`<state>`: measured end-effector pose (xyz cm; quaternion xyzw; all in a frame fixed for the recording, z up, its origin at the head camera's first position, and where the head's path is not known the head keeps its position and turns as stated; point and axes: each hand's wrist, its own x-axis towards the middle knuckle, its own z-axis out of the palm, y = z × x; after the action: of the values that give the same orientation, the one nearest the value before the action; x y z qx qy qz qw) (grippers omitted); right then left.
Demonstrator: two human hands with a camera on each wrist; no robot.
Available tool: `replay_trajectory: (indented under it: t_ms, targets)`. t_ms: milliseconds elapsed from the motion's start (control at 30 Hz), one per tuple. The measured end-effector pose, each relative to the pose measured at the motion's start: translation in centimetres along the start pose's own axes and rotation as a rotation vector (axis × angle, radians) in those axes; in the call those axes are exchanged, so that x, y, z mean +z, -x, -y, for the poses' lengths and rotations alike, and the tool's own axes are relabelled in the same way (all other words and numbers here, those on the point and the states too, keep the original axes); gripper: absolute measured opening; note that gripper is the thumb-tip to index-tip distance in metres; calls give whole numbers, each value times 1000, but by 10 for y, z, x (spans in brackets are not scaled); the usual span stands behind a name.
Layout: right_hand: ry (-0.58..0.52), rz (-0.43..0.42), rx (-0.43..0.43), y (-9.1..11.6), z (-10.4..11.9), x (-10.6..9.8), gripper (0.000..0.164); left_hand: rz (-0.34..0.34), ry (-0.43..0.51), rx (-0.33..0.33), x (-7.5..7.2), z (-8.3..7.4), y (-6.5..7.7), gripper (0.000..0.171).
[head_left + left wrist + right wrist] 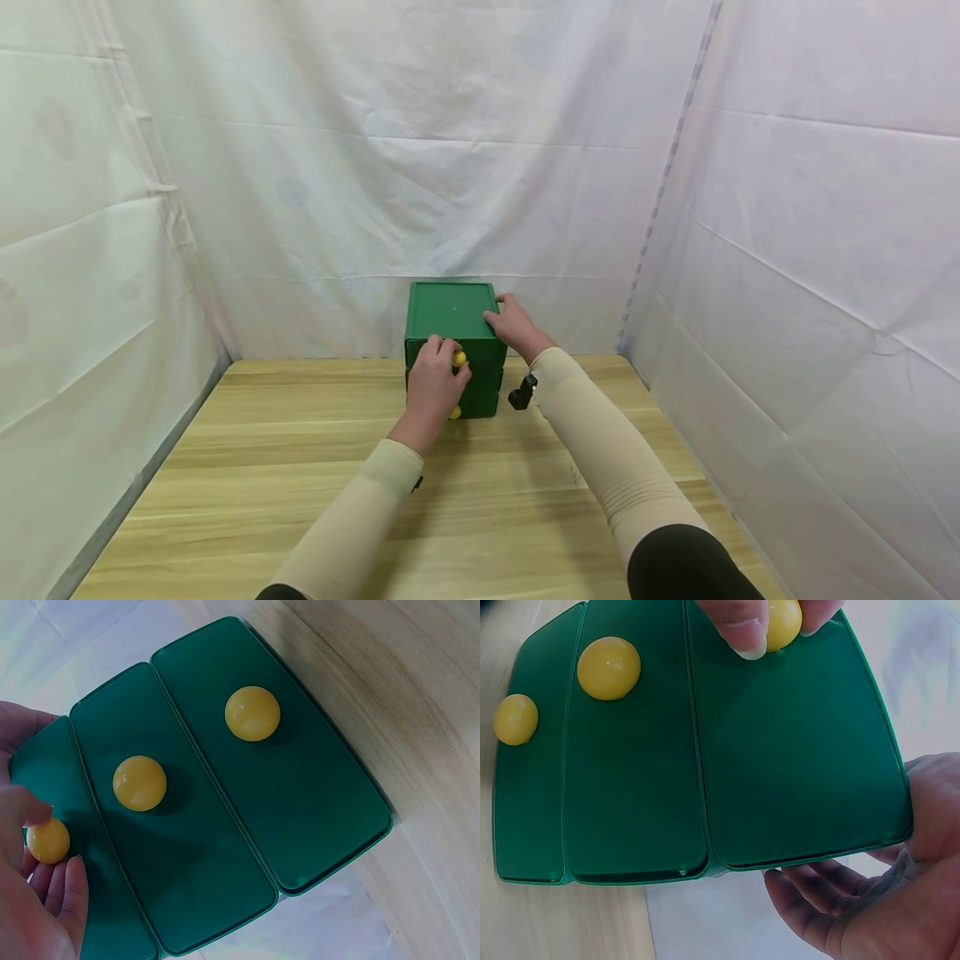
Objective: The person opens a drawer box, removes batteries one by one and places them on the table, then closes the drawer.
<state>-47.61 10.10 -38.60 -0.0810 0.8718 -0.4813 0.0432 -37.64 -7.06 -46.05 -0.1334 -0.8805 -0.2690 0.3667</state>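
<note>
A small green drawer cabinet (pixel 452 308) stands on the table against the back cloth. Its front has three stacked drawers, each with a round yellow knob; the middle knob (pixel 139 784) and the bottom knob (pixel 253 713) are untouched. My left hand (pixel 433 379) pinches the top knob (pixel 48 841) between thumb and fingers, and the top drawer's front (pixel 802 757) sits level with the others. At the cabinet's upper right edge, my right hand (pixel 517 325) holds on, thumb over the top and fingers along the side, partly hidden in the head view.
The wood-grain table (pixel 300 483) reaches out on both sides and in front of the cabinet. White cloth walls (pixel 420 183) enclose it at the back, left and right. A small black camera (pixel 522 392) is strapped to the right wrist.
</note>
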Motion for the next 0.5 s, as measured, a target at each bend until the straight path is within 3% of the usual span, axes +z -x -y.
replay_trajectory:
  t_ms: [500]
  targets:
    - [-10,8,0,-1,0,0,64,1,17,-7,-1,-1,0,32]
